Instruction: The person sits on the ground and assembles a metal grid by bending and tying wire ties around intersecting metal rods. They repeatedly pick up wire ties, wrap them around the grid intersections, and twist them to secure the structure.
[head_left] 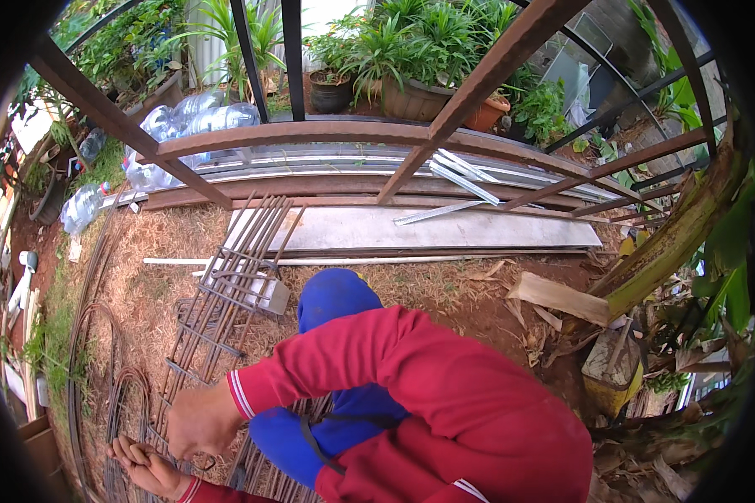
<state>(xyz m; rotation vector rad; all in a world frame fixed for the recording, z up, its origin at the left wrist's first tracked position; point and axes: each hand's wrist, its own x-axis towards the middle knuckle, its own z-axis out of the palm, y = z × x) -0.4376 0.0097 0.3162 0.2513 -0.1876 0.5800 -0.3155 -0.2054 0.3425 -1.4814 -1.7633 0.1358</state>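
Note:
My right hand (200,421), at the end of a red sleeve, is curled into a fist over the near end of a rebar cage (200,339). Just below it, my left hand (153,471) has its fingers bent inward, close to the right hand. Whatever lies between the fingers of either hand is hidden or too small to name. The cage is made of long rusty steel bars crossed by stirrups, and its far end rests by a pale block (268,293). More thin steel bars (247,469) lie beside my blue-trousered leg.
Bent rods (80,369) lie at the left. Beyond the cage are a pale board (335,228), metal strips (466,180) and a brown metal frame (310,134). Clear plastic bottles (218,119) and potted plants (415,96) stand behind. At right are a trunk (675,243) and yellowish container (611,373).

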